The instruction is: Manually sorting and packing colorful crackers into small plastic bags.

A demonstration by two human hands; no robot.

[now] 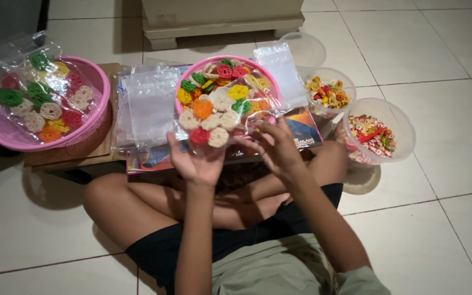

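**Both hands lift a clear bag of coloured crackers over the pink basket**

Head view: the person sits cross-legged on the tiled floor [443,136]. The left hand [195,161] is palm up under the clear bag of crackers [219,112], fingers curled up around its lower edge, seemingly to carry the weight. The right hand [277,147] pinches the bag's right side with spread fingers, likely steadying the floppy plastic so the flower-shaped pieces lie flat. The bag hangs just above the near rim of the middle pink basket [258,68], which holds loose crackers. A stack of empty clear bags [148,104] lies at that basket's left edge, within easy reach. A second pink basket [96,109] sits on the left end of a low wooden board [72,155], with filled bags heaped in it. To the right, three clear plastic tubs [402,125] stand on the floor; two hold small mixed snacks
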